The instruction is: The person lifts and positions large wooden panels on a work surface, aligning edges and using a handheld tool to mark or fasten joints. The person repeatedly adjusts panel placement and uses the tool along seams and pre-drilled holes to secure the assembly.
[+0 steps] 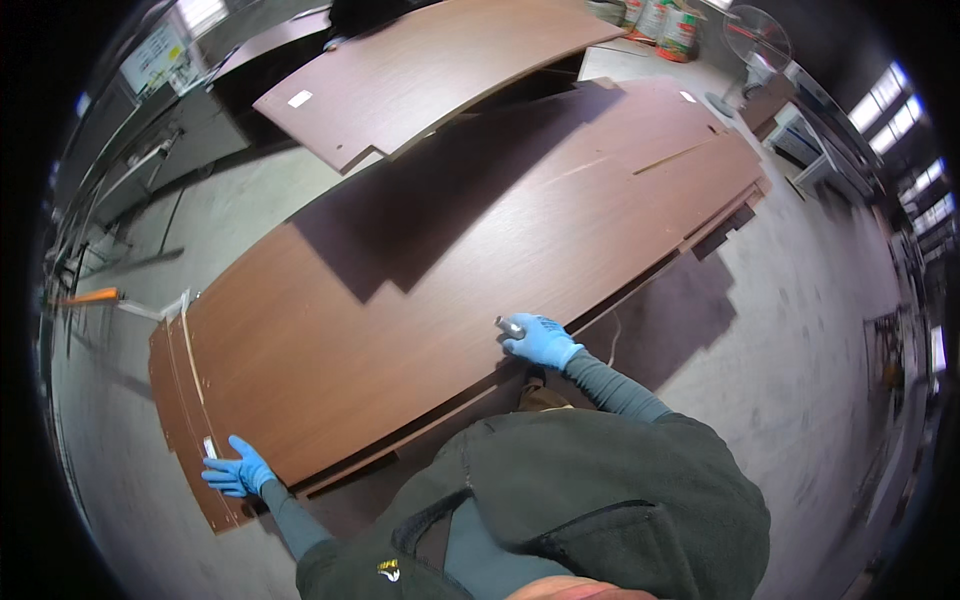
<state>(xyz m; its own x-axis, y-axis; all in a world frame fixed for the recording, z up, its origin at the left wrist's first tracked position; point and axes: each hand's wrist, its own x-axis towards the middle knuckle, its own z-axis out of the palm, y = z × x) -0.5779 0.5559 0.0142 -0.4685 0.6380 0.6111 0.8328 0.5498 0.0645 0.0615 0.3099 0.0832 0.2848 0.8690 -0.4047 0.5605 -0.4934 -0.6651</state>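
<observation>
A large brown wood-grain panel (400, 370) lies in front of me on a stack of similar boards. My left hand (238, 470), in a blue glove, rests with fingers spread at the near left end, beside a small white label (209, 447). Also gloved in blue, my right hand (545, 342) is closed around a short grey cylindrical tool (509, 326) at the panel's near edge. What kind of tool it is, I cannot make out. Under the left fingers, thin strips of a lower board show along the end.
Beyond the stack, another brown panel (440, 70) is raised and casts a dark shadow; a person in dark clothing (370, 14) is behind it. Several cans (678, 36) and a standing fan (757, 40) are at the far right. An orange-ended bar (95, 297) juts in at left.
</observation>
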